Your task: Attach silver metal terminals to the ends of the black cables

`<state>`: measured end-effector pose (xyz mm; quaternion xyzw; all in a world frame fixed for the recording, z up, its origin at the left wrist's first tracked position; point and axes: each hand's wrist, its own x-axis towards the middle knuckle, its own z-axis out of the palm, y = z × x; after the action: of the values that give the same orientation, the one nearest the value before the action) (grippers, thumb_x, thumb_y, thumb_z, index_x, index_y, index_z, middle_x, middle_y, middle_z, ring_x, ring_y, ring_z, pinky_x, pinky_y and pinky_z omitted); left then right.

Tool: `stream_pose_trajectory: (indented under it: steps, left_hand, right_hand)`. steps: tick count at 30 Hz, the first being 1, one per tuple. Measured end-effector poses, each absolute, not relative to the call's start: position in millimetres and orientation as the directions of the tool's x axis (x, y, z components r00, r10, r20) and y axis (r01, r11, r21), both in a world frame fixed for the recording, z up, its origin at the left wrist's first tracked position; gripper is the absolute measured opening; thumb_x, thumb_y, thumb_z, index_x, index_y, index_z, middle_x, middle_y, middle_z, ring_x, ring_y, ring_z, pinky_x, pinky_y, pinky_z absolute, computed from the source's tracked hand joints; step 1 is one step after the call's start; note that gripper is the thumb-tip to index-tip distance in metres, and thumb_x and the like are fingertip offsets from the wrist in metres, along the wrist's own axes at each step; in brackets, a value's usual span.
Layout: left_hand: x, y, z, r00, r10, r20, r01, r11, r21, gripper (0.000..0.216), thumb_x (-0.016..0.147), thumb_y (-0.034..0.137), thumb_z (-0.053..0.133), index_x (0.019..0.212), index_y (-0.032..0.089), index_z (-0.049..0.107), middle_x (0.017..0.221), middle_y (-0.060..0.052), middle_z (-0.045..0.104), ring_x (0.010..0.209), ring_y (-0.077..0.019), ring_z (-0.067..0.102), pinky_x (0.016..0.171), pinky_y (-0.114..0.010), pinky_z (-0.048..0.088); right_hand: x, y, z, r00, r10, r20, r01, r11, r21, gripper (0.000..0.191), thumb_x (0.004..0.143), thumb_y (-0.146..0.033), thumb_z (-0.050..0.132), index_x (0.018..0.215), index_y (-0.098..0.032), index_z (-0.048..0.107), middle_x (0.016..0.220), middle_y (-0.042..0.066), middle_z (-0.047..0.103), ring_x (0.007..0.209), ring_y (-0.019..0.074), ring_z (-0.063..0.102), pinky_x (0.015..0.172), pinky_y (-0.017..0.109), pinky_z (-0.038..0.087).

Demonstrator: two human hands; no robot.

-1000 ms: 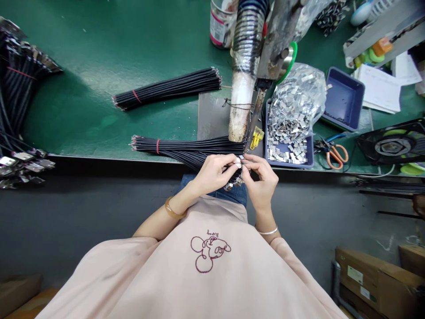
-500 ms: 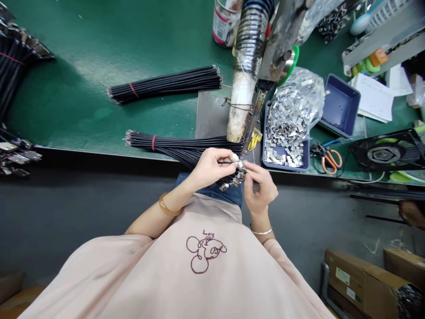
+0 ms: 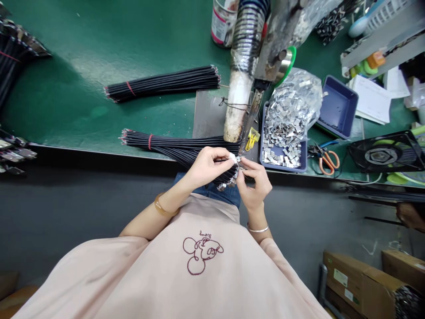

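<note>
My left hand (image 3: 207, 166) is closed in a pinch on a thin black wire drawn from the fanned end of a bundle of black wires (image 3: 172, 145) that lies along the table's front edge, tied with a red band. My right hand (image 3: 254, 181) meets it fingertip to fingertip, closed on a small metal clip at the wire's tip. Several wires with clips fitted hang just below my fingers. Both hands are held just off the table edge, below the nozzle of a foil-wrapped machine (image 3: 245, 66).
A blue tray (image 3: 300, 167) and a plastic bag of metal clips (image 3: 292, 110) sit to the right of my hands. A second wire bundle (image 3: 162, 84) lies farther back. Orange scissors (image 3: 327, 159), an empty blue tray (image 3: 338, 106), a fan (image 3: 387, 155) and a tin can (image 3: 223, 22) stand around.
My hands stay together at the wire tip, the fingers shifting slightly. The view has drifted a little, so the bundles appear further left.
</note>
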<state>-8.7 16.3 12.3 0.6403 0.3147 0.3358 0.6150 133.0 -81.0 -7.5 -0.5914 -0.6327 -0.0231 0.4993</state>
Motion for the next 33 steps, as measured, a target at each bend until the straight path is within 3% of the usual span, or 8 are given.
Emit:
stream_pose_trajectory:
  steps: [4, 9, 15, 26, 33]
  left_hand:
    - [-6.1, 14.9, 11.1, 0.562, 0.827, 0.018, -0.006, -0.018, 1.0, 0.019, 0.08, 0.023, 0.065, 0.064, 0.012, 0.065, 0.06, 0.001, 0.052, 0.057, -0.0075, 0.041, 0.054, -0.021, 0.031]
    - [-1.5, 12.0, 6.4, 0.529, 0.848, -0.01, 0.053, -0.022, 0.998, 0.018, 0.079, 0.023, 0.062, 0.066, 0.011, 0.065, 0.058, 0.003, 0.045, 0.055, -0.0064, 0.031, 0.052, -0.022, 0.024]
    - [2.6, 12.1, 5.3, 0.502, 0.865, 0.004, 0.07, -0.045, 0.997, 0.015, 0.079, 0.021, 0.058, 0.068, 0.012, 0.062, 0.059, 0.004, 0.039, 0.055, -0.0064, 0.03, 0.052, -0.021, 0.022]
    - [7.7, 12.8, 10.0, 0.425, 0.905, -0.01, -0.024, 0.022, 0.999, 0.013, 0.075, 0.023, 0.06, 0.076, 0.013, 0.068, 0.065, 0.002, 0.05, 0.059, -0.0072, 0.037, 0.052, -0.019, 0.029]
    - [3.8, 13.5, 11.0, 0.49, 0.872, -0.012, 0.121, -0.054, 0.991, 0.013, 0.076, 0.021, 0.059, 0.066, 0.013, 0.06, 0.057, 0.005, 0.031, 0.056, -0.0065, 0.025, 0.051, -0.021, 0.021]
  right_hand:
    - [134.7, -79.8, -11.2, 0.115, 0.694, 0.711, 0.801, 0.359, -0.48, 0.021, 0.086, -0.008, 0.067, 0.096, -0.026, 0.06, 0.112, 0.008, 0.077, 0.1, 0.0198, 0.076, 0.081, 0.034, 0.066]
    - [134.8, -78.9, -11.5, 0.213, 0.722, 0.659, 0.723, 0.337, -0.603, 0.017, 0.089, -0.009, 0.064, 0.097, -0.024, 0.061, 0.124, 0.009, 0.074, 0.101, 0.019, 0.077, 0.085, 0.035, 0.067]
    - [135.1, -75.5, -5.5, 0.255, 0.77, 0.585, 0.718, 0.254, -0.648, 0.01, 0.092, -0.014, 0.062, 0.093, -0.024, 0.062, 0.121, 0.007, 0.076, 0.096, 0.0191, 0.077, 0.085, 0.036, 0.066]
    - [136.3, -69.7, 2.5, 0.229, 0.788, 0.572, 0.722, 0.256, -0.642, 0.012, 0.091, -0.013, 0.062, 0.089, -0.024, 0.061, 0.125, 0.006, 0.073, 0.099, 0.0195, 0.076, 0.088, 0.039, 0.066]
    - [139.4, -71.1, 1.4, 0.216, 0.789, 0.576, 0.747, 0.245, -0.617, 0.012, 0.089, -0.012, 0.064, 0.088, -0.024, 0.062, 0.112, 0.005, 0.077, 0.099, 0.0188, 0.076, 0.084, 0.035, 0.064]
